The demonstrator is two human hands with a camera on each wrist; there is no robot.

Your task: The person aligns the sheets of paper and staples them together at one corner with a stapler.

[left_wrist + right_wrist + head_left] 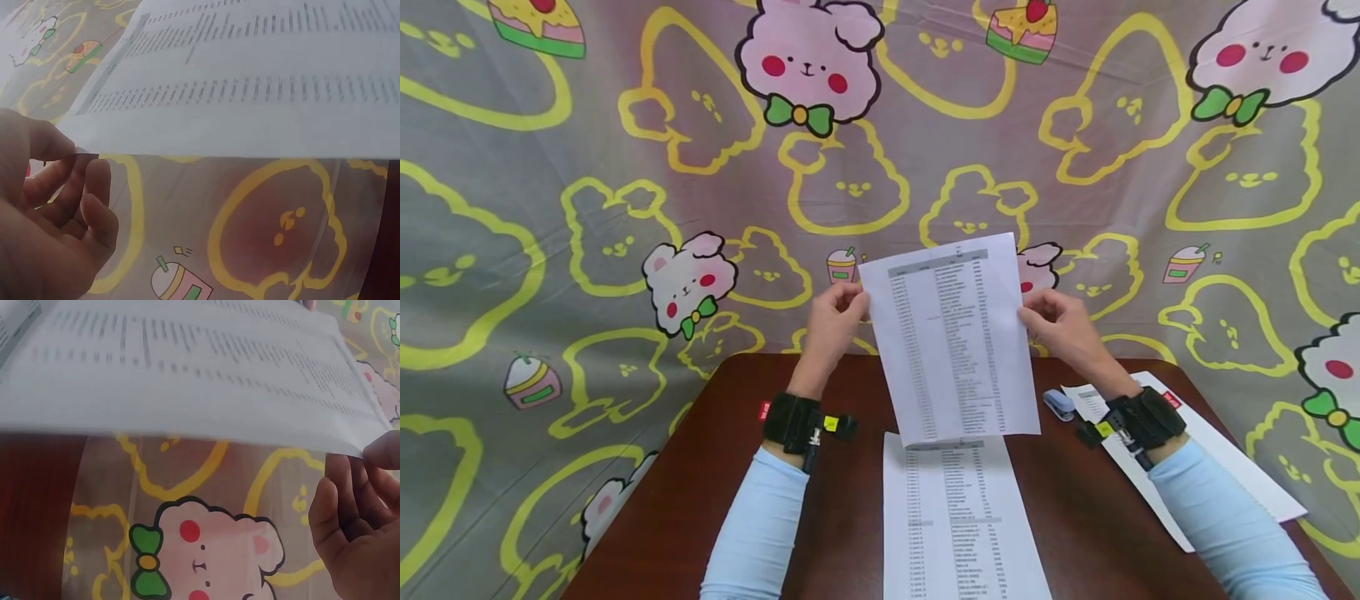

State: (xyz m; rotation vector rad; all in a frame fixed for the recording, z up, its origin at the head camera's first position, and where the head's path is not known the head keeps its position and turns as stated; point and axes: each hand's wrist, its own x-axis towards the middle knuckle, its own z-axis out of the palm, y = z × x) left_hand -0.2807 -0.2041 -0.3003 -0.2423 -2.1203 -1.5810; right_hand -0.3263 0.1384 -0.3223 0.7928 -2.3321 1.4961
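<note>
A printed sheet of paper (958, 342) with columns of text is held up above the table, tilted slightly. My left hand (837, 327) pinches its left edge near the top corner; in the left wrist view the thumb and forefinger of that hand (53, 194) meet on the paper's edge (219, 134). On the other side, my right hand (1063, 327) pinches the right edge, also seen in the right wrist view, where the hand (359, 512) grips the sheet (187, 412). Beneath it, a second printed sheet (966, 533) lies flat on the table.
The dark brown table (820, 533) carries more white paper (1247, 487) at the right, partly under my right forearm. A small blue-grey stapler (1059, 405) lies beside that paper. A patterned cloth (880, 200) hangs behind the table.
</note>
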